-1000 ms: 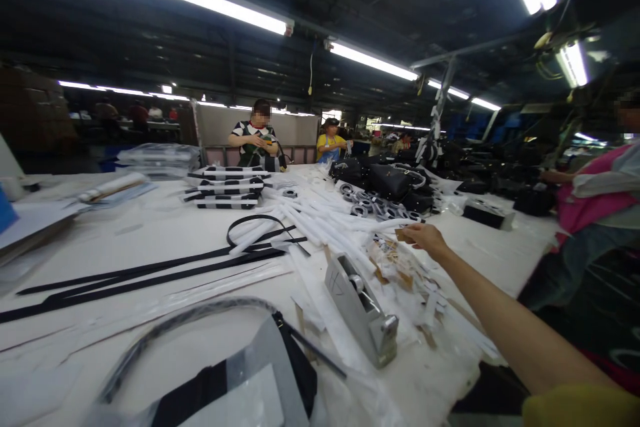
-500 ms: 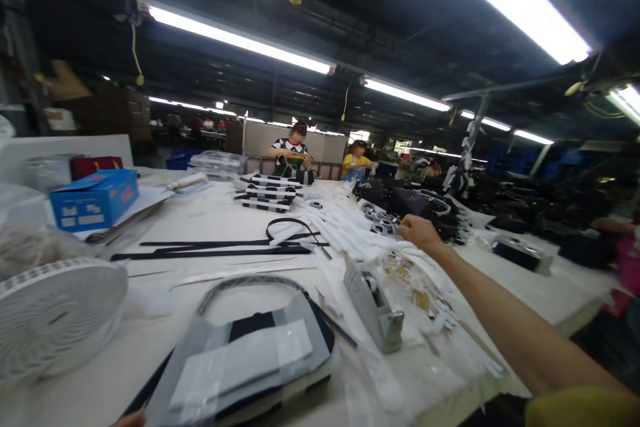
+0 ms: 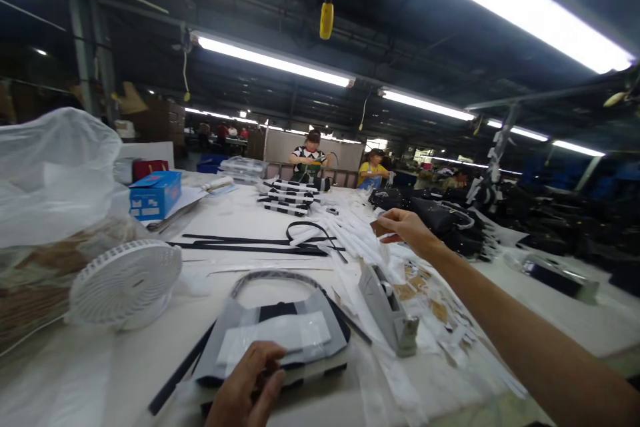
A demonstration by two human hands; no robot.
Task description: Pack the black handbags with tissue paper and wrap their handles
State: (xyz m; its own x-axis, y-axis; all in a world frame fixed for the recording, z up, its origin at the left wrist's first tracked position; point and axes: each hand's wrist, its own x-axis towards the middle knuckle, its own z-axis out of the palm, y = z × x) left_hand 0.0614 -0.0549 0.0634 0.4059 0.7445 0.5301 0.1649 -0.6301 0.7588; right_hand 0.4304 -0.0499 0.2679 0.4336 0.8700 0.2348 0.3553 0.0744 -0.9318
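Note:
A handbag (image 3: 330, 330) wrapped in pale grey sheeting lies flat on the table in front of me, its looped handle (image 3: 270, 275) pointing away. White paper under clear film (image 3: 300, 330) covers its middle. My left hand (image 3: 250, 380) is over the near edge of the bag, thumb and fingers apart, with nothing seen between them. Farther out, above the white strips, my right hand (image 3: 403, 228) pinches a small brown piece of card (image 3: 380, 229). A grey tape dispenser (image 3: 387, 310) stands to the right of the bag.
White strips (image 3: 357, 233) and brown scraps (image 3: 440, 310) litter the table's right side. Black straps (image 3: 250, 245) lie beyond the bag. At left are a white fan (image 3: 127, 283), a plastic sack (image 3: 50, 180) and a blue box (image 3: 156, 195). Black bags (image 3: 445, 220) are piled right; two people work opposite.
My right hand has drawn back from the grey rolls and now has the brown card in its fingers. My left hand has come up over the bag's near edge. The view has shifted left.

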